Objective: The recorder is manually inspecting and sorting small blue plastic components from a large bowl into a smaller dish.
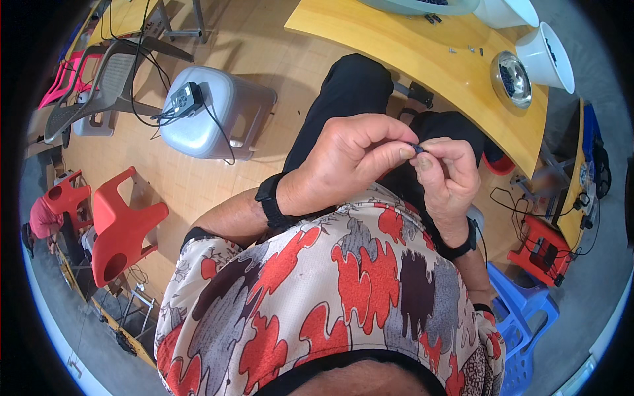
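My left hand [350, 155] and my right hand [450, 177] meet above my lap, both closed in a pinch. Between their fingertips is a small dark part [417, 149], too small and too covered to name its kind. Thumb and forefinger of each hand press on it from either side. Beyond my right hand, a round metal bowl [500, 92] stands on the yellow table [396, 49], with small dark pieces [507, 80] in it. A few loose small pieces [471, 49] lie on the tabletop past the bowl.
A pale basin [396, 8] and two white tubs [536, 56] stand along the table's far side. On my left is a grey stool [224, 86] carrying a black power adapter [187, 98] with trailing cables. A red chair [122, 224] stands farther left; blue plastic seating [522, 310] is at right.
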